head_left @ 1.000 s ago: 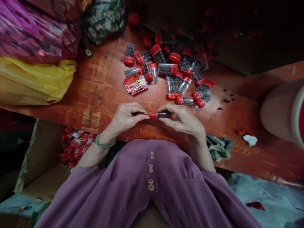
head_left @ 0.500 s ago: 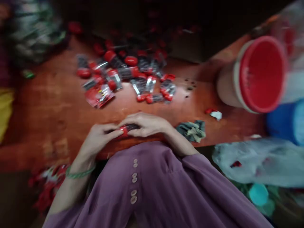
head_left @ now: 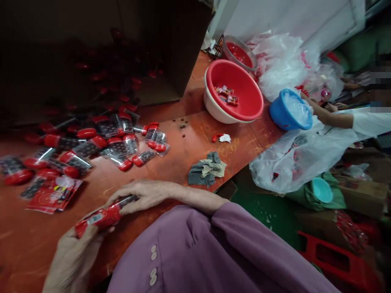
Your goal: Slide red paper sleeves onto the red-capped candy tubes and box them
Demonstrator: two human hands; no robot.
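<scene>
Both of my hands hold a red-ended clear packet [head_left: 105, 217] with dark contents, tilted above the front edge of the table. My left hand [head_left: 76, 254] grips its red end, thumb on top beside a small white barcode label. Around the dark clear end, the fingers of my right hand [head_left: 145, 196] are closed. Just beyond lie a flat red printed packet [head_left: 55, 195] and a pile of similar red-ended clear packets [head_left: 88, 146]. Part of the held packet is hidden by my fingers.
A dark open box [head_left: 171, 87] stands at the back with more packets. To the right are a red basin [head_left: 244, 81] with small packets, a blue tub [head_left: 276, 112], a crumpled cloth [head_left: 206, 171], small dark beads [head_left: 183, 126] and plastic bags [head_left: 284, 162]. Another person's arm [head_left: 332, 118] reaches the tub.
The view has swung right, bringing the blue tub and another person's arm into sight. The packet stays in both hands, now tilted, with more of its red end and its barcode label showing.
</scene>
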